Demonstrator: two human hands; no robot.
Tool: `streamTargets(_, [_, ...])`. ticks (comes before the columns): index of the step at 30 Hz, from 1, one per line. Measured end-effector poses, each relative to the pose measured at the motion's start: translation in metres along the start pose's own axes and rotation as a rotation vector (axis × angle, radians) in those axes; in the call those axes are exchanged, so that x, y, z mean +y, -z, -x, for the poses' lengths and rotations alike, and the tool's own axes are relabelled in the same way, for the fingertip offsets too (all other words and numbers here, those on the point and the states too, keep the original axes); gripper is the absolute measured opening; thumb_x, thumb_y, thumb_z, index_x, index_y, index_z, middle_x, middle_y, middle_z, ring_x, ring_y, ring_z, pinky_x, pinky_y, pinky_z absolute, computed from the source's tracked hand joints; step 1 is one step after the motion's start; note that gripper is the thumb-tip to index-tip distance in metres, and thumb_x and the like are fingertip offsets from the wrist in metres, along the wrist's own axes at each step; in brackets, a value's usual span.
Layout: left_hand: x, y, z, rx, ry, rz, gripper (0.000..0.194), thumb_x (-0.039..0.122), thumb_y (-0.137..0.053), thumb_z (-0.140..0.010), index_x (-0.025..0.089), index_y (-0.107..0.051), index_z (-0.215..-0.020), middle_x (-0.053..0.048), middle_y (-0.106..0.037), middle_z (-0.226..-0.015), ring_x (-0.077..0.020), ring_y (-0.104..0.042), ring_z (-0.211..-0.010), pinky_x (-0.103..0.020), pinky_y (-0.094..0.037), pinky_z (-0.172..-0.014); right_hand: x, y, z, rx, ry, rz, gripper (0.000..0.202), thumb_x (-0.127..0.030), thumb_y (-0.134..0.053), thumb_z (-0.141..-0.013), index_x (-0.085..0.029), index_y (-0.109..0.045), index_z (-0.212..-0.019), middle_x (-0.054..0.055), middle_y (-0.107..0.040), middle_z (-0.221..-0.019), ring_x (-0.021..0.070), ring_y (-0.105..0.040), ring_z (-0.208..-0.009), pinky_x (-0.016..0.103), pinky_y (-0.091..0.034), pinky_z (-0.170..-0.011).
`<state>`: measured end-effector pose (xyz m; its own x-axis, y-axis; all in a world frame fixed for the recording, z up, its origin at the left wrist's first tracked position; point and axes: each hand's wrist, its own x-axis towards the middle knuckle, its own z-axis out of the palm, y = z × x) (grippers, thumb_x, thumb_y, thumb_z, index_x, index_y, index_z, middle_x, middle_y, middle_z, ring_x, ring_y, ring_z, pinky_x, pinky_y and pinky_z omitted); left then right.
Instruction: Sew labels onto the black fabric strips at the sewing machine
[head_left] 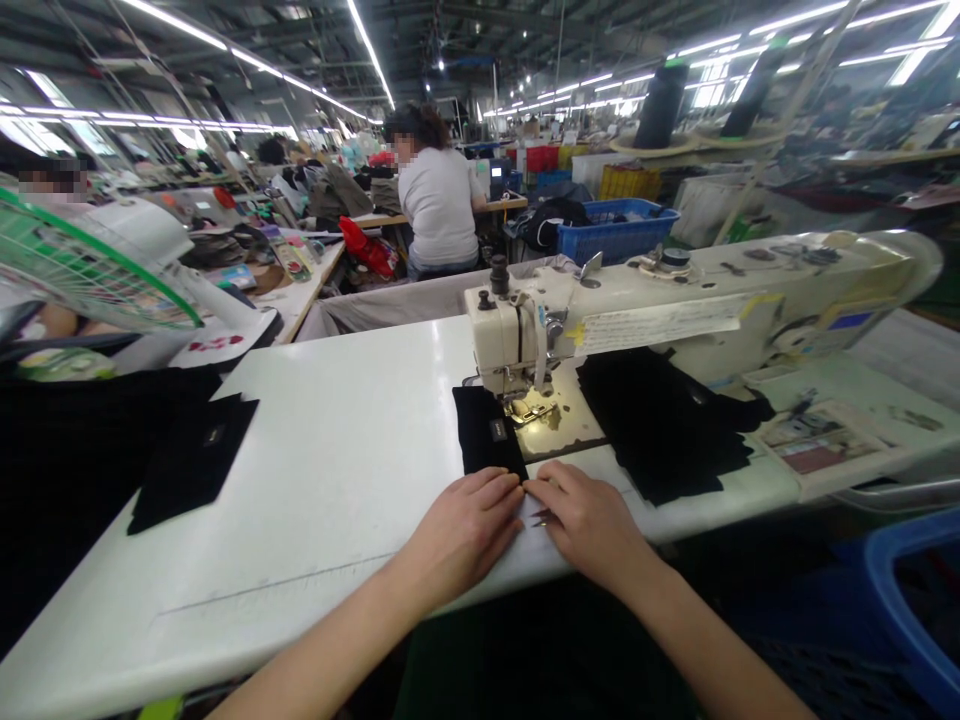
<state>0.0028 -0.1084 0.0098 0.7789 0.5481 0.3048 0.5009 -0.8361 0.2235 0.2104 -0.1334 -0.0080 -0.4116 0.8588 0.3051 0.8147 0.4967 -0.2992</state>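
A black fabric piece (pixel 480 415) with a small grey label (pixel 498 430) lies flat on the white table, its right edge beside the presser foot (pixel 517 408) of a sewing machine (pixel 517 335). My left hand (pixel 469 525) is closed on the near end of this piece, fingers pressed together. Right beside it, my right hand (pixel 589 515) pinches the near right corner, the fingertips of both hands almost touching. Pointed metal tips, looking like thread snips (pixel 541 519), stick out from under the right hand's fingers; their handles are hidden in the palm.
Black fabric pieces (pixel 660 425) are stacked right of the needle. Another labelled black piece (pixel 199 450) lies at the table's left edge, by dark cloth. A tray (pixel 825 445) sits at right, a blue basket (pixel 915 560) below. A fan (pixel 97 260) stands left; a co-worker (pixel 439 205) sits ahead.
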Motion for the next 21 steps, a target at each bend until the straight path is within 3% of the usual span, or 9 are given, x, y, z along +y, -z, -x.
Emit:
streamTargets(7, [-0.016,0.003,-0.012,-0.002,-0.006,0.007,0.024,0.021,-0.051,-0.099,0.015,-0.065,-0.118,-0.012,-0.068,-0.117,-0.0267,-0.062,-0.115,-0.043,-0.058,-0.098,0.004,0.001,-0.019,-0.073,-0.047,0.023,0.029,-0.004,-0.059,-0.085,-0.020,-0.068,-0.108,0.005,-0.065,-0.106,0.0204,-0.063,-0.095,0.029,-0.048,-0.072])
streamTargets(21, [-0.047,0.004,-0.028,0.001,-0.014,-0.007,0.026,0.023,-0.050,-0.099,0.014,-0.066,-0.117,-0.013,-0.067,-0.115,-0.0259,-0.062,-0.114,-0.043,-0.057,-0.097,0.008,0.004,-0.043,-0.096,-0.102,0.063,0.034,-0.006,-0.054,-0.090,-0.021,-0.068,-0.117,0.006,-0.065,-0.112,0.0208,-0.063,-0.098,0.029,-0.049,-0.075])
